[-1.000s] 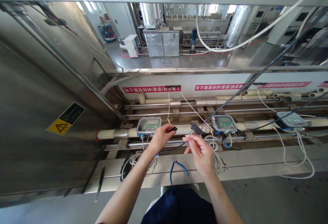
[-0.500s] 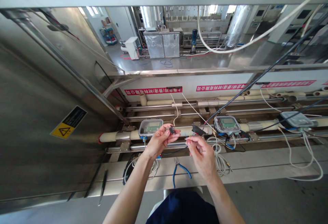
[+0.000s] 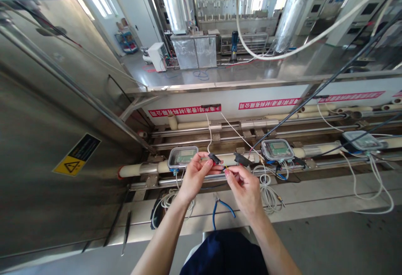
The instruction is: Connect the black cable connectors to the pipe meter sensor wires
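My left hand (image 3: 196, 174) is closed, thumb and fingers pinching a small black connector (image 3: 214, 158) on the end of a white cable (image 3: 209, 138). Just to its right, my right hand (image 3: 243, 187) pinches thin coloured wires (image 3: 226, 167), one of them yellow. The wire tips reach the connector's right end; whether they are inside it I cannot tell. Behind my right fingers a black taped piece (image 3: 241, 159) lies against the pale tube. Below and between the hands, blue-handled pliers (image 3: 222, 206) rest spread on the metal ledge (image 3: 201, 220).
Clear-lidded boxes with circuit boards sit along the tube: a left box (image 3: 183, 156), a middle box (image 3: 277, 150) and a right box (image 3: 361, 141). Coiled white cables (image 3: 268, 191) hang over the ledge. A thin dark tool (image 3: 126, 231) lies at left. A dark cable (image 3: 301, 109) crosses diagonally.
My hands have come together, the coloured wires now at the black connector. The connector has turned and shows more of its length. The camera view has shifted slightly.
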`<action>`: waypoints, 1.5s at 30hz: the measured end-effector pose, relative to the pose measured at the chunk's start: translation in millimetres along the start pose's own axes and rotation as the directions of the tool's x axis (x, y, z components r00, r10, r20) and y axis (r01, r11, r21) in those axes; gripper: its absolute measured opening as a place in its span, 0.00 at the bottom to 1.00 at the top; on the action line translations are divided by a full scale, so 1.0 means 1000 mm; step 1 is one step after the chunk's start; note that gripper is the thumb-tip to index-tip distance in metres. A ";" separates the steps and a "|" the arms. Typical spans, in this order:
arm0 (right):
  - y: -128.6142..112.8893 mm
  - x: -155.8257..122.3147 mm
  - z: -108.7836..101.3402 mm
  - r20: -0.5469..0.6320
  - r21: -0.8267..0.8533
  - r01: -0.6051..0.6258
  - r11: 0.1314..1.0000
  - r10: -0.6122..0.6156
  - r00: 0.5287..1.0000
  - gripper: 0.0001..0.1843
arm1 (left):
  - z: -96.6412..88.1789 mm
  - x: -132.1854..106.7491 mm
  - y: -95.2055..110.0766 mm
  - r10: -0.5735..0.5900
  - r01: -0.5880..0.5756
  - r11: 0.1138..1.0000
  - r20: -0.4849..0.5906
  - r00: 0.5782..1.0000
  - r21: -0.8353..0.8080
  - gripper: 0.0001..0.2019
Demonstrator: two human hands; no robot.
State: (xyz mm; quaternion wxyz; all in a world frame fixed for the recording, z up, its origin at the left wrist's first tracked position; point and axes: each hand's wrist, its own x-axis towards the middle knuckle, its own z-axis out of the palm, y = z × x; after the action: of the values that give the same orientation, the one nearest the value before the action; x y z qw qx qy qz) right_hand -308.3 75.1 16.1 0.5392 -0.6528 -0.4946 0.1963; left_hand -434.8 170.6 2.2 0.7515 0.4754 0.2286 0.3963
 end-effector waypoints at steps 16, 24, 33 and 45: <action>-0.004 0.004 0.001 0.012 -0.012 0.003 1.000 -0.003 1.000 0.11 | 0.014 -0.012 -0.005 0.159 -0.111 0.923 -0.102 0.982 0.368 0.15; -0.003 0.004 -0.001 0.006 0.034 -0.016 0.999 0.016 1.000 0.12 | 0.018 -0.012 -0.004 0.140 -0.112 0.945 -0.070 0.988 0.308 0.14; -0.002 0.004 -0.003 0.023 0.042 -0.009 0.999 0.008 1.000 0.14 | 0.035 -0.011 -0.001 0.126 -0.115 0.990 -0.148 0.981 0.080 0.18; -0.010 0.008 -0.008 0.072 0.043 0.070 0.997 -0.073 0.995 0.11 | 0.041 -0.015 -0.002 0.141 -0.133 0.990 -0.261 0.955 0.049 0.19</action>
State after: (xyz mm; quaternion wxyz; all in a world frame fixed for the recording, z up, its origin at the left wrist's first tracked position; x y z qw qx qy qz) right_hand -302.8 77.6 29.8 0.5406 -0.6158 -0.5331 0.2107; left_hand -412.6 136.1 18.1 0.6776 0.4445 0.2991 0.5038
